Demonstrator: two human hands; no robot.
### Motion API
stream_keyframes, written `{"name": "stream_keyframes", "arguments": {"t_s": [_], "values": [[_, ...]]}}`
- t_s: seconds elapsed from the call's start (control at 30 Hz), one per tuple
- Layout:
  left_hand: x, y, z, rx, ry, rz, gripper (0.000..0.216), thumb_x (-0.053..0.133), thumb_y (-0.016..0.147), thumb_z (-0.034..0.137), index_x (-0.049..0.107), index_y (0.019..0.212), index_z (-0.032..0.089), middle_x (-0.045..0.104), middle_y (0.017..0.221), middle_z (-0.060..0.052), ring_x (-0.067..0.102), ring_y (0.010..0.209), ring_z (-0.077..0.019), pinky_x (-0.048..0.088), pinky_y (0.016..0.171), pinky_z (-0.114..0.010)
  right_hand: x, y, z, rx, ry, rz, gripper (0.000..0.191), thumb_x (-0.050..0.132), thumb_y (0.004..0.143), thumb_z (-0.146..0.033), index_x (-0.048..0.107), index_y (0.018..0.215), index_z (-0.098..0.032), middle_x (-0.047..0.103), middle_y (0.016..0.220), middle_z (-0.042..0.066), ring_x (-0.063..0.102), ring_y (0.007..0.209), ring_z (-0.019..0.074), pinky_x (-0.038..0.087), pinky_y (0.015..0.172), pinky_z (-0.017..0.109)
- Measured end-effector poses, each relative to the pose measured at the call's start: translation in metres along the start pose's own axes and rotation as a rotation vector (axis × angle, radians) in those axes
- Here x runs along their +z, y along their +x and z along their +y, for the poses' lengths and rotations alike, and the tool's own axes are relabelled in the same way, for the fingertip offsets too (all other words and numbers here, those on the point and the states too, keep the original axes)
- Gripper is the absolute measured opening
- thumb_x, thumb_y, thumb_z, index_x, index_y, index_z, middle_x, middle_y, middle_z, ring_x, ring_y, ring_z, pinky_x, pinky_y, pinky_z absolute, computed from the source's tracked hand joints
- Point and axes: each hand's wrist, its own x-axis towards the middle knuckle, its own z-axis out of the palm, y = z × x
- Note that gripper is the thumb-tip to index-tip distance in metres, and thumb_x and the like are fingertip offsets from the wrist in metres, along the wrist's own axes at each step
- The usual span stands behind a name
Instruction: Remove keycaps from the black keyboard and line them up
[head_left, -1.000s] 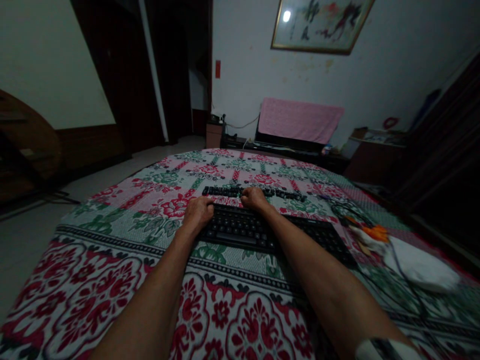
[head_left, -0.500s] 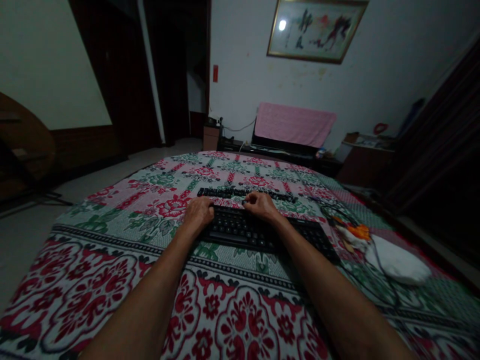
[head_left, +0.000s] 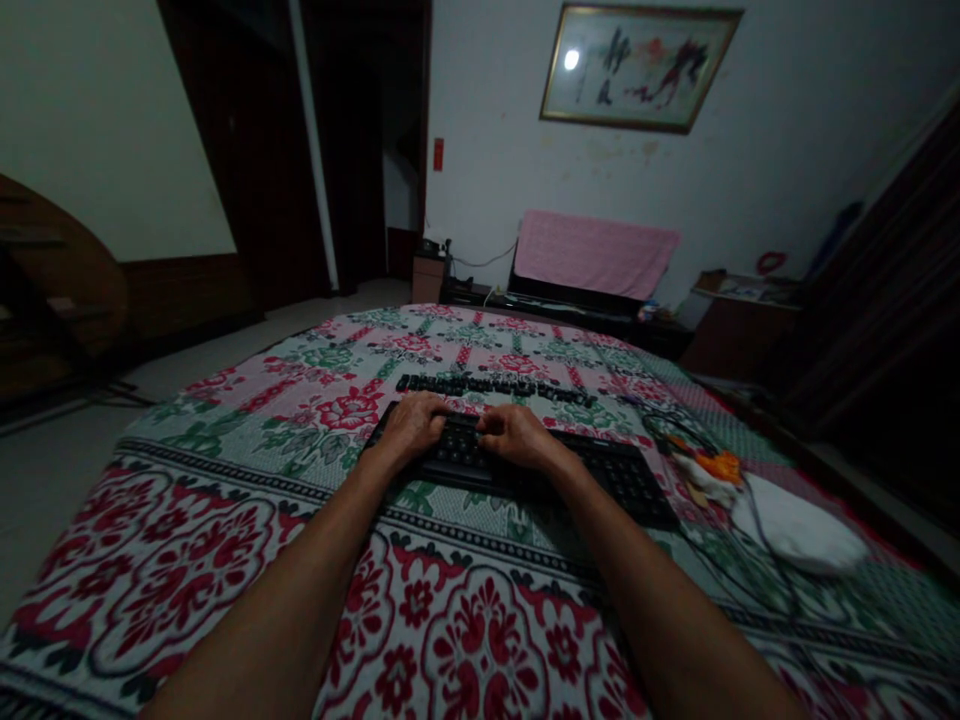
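A black keyboard (head_left: 626, 480) lies on the patterned bedspread, partly covered by both hands and the right forearm. My left hand (head_left: 414, 425) rests over its left part, fingers curled closed on it near the back edge. Above the middle of the keyboard is my right hand (head_left: 516, 436), with thumb and forefinger pinched together at the keys. A small dark keycap seems to be in this pinch, mostly hidden by the fingers. Just behind the keyboard, loose black keycaps (head_left: 495, 385) form a long row on the cloth.
Dark cables (head_left: 720, 570) run along the right side, beside an orange item (head_left: 721, 465) and a white bundle (head_left: 799, 525). The bedspread (head_left: 480, 640) reaches far forward. Beyond it, a pink towel (head_left: 596, 255) covers something on a low cabinet by the wall.
My right hand has come back from near the keycap row onto the keyboard. My left hand has slid right, from the keyboard's left end onto its keys. The view has shifted slightly.
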Motion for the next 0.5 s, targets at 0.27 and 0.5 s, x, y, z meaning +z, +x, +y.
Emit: {"name": "stream_keyframes", "arguments": {"t_s": [0.27,0.5], "values": [[0.002,0.000,0.012,0.167,-0.158,-0.043,0.023,0.049,0.069,0.020,0.067,0.084,0.021,0.064,0.090,-0.001,0.055,0.088,-0.0147,0.041,0.083,-0.028,0.006,0.005,0.013,0.099,0.142,-0.070,0.017,0.059,0.063,-0.022,0.065,0.078,-0.016,0.061,0.064,-0.002,0.051,0.057,0.0081,0.036,0.052,0.017],[0.005,0.000,0.014,0.212,-0.261,-0.097,0.021,0.050,0.072,0.024,0.067,0.084,0.023,0.065,0.090,0.000,0.056,0.085,-0.0125,0.042,0.079,-0.023,0.011,0.010,0.021,0.178,0.285,-0.127,0.021,0.061,0.060,-0.024,0.065,0.077,-0.014,0.059,0.059,-0.003,0.045,0.049,0.0061,0.033,0.046,0.016]]}}
